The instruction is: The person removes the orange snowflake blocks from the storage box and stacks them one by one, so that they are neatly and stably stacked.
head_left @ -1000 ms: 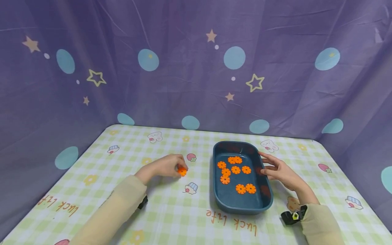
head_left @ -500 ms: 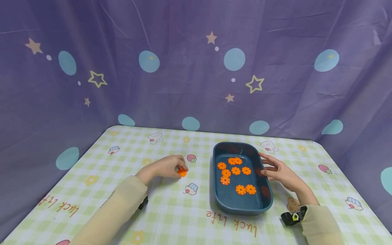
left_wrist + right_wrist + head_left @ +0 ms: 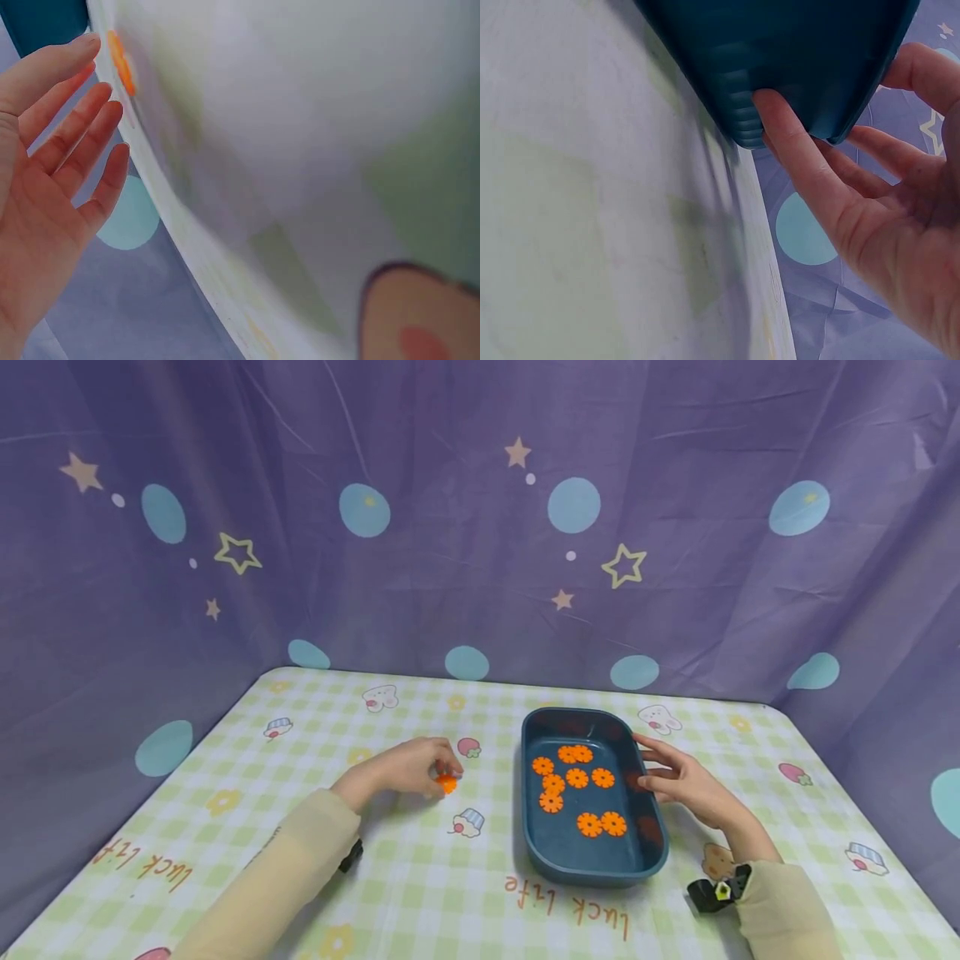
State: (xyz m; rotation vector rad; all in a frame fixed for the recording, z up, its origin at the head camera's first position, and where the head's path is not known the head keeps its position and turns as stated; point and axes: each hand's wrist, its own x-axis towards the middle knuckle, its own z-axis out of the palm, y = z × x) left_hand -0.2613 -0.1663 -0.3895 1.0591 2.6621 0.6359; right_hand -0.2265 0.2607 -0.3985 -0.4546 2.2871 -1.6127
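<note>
In the head view my left hand (image 3: pixel 412 767) is low over the cloth, left of the tray, with an orange notched disc (image 3: pixel 447 784) at its fingertips. The left wrist view shows the fingers relaxed and spread, the disc (image 3: pixel 121 63) lying on the cloth just beyond the thumb and index tips. My right hand (image 3: pixel 693 785) rests its extended fingers against the right side of a dark blue-green rectangular tray (image 3: pixel 592 874). In the right wrist view, fingertips touch the tray's outer wall (image 3: pixel 780 52). Several orange discs (image 3: pixel 577 777) lie flat inside the tray, some overlapping.
A green-checked tablecloth (image 3: pixel 420 893) with printed cartoons and lettering covers the table. Behind it hangs a purple curtain (image 3: pixel 465 577) with stars and blue ovals. Black camera straps sit at both wrists, the right one (image 3: pixel 720 891) showing more.
My left fingers have loosened and parted slightly around the orange disc, which stays in place on the cloth. The right hand, the tray and its discs have not moved.
</note>
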